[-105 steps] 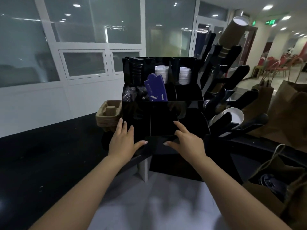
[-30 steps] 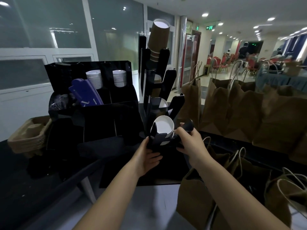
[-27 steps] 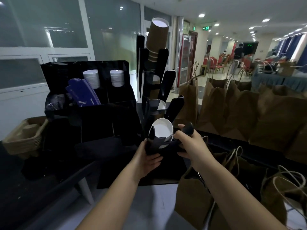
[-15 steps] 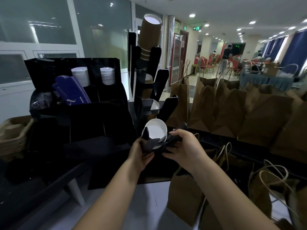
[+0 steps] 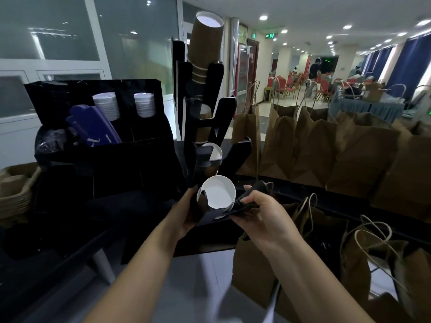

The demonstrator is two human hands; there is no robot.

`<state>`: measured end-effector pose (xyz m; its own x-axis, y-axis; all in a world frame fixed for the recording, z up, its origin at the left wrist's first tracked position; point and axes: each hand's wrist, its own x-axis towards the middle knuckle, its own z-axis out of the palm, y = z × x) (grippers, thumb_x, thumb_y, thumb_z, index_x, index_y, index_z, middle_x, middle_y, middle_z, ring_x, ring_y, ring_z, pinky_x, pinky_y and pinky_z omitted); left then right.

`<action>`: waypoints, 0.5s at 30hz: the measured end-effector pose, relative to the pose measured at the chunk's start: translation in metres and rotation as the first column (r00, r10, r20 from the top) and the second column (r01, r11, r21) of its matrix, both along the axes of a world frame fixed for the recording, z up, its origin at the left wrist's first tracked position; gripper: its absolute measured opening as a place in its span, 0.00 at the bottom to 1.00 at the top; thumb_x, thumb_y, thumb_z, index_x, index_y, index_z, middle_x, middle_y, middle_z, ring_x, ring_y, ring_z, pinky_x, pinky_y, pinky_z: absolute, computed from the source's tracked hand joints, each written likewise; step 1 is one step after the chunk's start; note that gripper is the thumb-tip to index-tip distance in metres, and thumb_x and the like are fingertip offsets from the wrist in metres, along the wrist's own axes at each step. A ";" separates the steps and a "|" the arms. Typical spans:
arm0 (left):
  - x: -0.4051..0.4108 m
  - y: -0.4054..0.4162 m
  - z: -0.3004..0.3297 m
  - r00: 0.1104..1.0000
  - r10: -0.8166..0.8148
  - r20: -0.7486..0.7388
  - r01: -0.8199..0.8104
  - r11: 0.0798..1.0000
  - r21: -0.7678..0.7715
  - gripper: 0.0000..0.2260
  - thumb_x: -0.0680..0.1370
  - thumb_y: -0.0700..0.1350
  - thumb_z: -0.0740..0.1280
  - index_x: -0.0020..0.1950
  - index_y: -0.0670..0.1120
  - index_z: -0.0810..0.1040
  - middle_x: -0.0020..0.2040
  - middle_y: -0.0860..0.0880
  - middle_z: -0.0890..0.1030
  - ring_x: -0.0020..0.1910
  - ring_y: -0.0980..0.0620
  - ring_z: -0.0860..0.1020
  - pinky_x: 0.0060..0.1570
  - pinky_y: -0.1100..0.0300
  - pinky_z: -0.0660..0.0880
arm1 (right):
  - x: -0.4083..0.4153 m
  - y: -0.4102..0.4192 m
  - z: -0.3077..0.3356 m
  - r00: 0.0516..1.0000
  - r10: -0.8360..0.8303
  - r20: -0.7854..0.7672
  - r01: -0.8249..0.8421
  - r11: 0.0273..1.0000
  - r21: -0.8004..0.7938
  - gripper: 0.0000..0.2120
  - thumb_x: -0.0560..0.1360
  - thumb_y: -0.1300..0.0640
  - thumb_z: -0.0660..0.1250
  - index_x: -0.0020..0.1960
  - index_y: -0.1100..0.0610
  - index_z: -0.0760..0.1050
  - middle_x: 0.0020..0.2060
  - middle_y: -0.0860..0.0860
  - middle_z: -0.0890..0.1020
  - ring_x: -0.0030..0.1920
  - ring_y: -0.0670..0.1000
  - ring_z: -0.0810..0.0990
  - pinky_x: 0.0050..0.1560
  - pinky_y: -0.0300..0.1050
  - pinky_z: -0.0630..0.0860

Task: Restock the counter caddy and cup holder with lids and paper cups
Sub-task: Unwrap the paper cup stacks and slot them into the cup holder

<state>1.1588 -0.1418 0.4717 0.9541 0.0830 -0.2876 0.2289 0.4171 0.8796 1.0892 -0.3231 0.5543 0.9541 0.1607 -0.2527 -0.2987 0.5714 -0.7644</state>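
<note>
Both hands had slid rightward off the caddy (image 5: pixel 98 145) — left hand (image 5: pixel 186 213) and right hand (image 5: pixel 258 210) gripped the cup holder (image 5: pixel 210 127) at the counter's (image 5: pixel 326 190) near edge.

1. Left hand (image 5: pixel 186 212): forearm enters from 7 o'clock, reaching toward 1 o'clock; palm turned inward, fingers curled and closed in a grip.
2. Right hand (image 5: pixel 258 212): forearm enters from 5 o'clock, reaching toward 11 o'clock; knuckles up, fingers closed, thumb pressing down.
</note>
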 end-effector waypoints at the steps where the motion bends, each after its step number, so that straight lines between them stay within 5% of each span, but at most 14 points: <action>1: 0.000 -0.001 0.001 1.000 0.000 0.007 0.000 1.000 0.020 0.14 0.80 0.51 0.63 0.59 0.43 0.77 0.51 0.45 0.82 0.50 0.48 0.80 0.53 0.53 0.78 | -0.004 -0.002 -0.001 1.000 0.004 0.003 -0.004 1.000 0.003 0.18 0.73 0.70 0.58 0.60 0.60 0.74 0.57 0.62 0.75 0.61 0.61 0.75 0.65 0.59 0.72; 4: -0.006 -0.006 0.004 1.000 0.001 0.000 -0.001 0.995 0.096 0.11 0.80 0.48 0.64 0.58 0.42 0.76 0.49 0.44 0.80 0.46 0.46 0.80 0.44 0.53 0.78 | -0.018 -0.010 -0.002 0.999 0.016 0.029 -0.016 1.000 -0.012 0.21 0.74 0.70 0.57 0.63 0.58 0.74 0.54 0.60 0.77 0.59 0.61 0.77 0.65 0.59 0.72; 8: -0.013 -0.014 0.000 0.998 0.068 0.016 -0.069 0.997 0.037 0.11 0.75 0.46 0.69 0.52 0.40 0.79 0.55 0.40 0.80 0.55 0.43 0.78 0.51 0.52 0.75 | -0.033 -0.018 0.000 0.998 0.034 0.059 -0.031 0.998 -0.053 0.20 0.74 0.70 0.56 0.61 0.57 0.76 0.50 0.60 0.78 0.55 0.60 0.78 0.65 0.59 0.72; 13: -0.021 -0.019 0.007 0.993 0.114 -0.028 -0.115 0.993 -0.011 0.10 0.78 0.46 0.66 0.44 0.41 0.80 0.37 0.45 0.84 0.37 0.48 0.82 0.29 0.60 0.79 | -0.048 -0.020 0.005 0.997 0.028 0.065 -0.024 0.997 -0.067 0.21 0.74 0.70 0.56 0.60 0.56 0.77 0.52 0.61 0.80 0.56 0.60 0.79 0.64 0.59 0.73; 15: -0.028 -0.024 0.008 0.995 0.097 -0.031 -0.098 0.995 -0.032 0.10 0.79 0.46 0.65 0.44 0.41 0.80 0.34 0.47 0.84 0.32 0.51 0.83 0.27 0.61 0.79 | -0.055 -0.024 0.005 0.998 0.015 0.068 -0.010 0.997 -0.074 0.21 0.73 0.69 0.56 0.60 0.55 0.78 0.55 0.61 0.80 0.58 0.62 0.78 0.64 0.61 0.73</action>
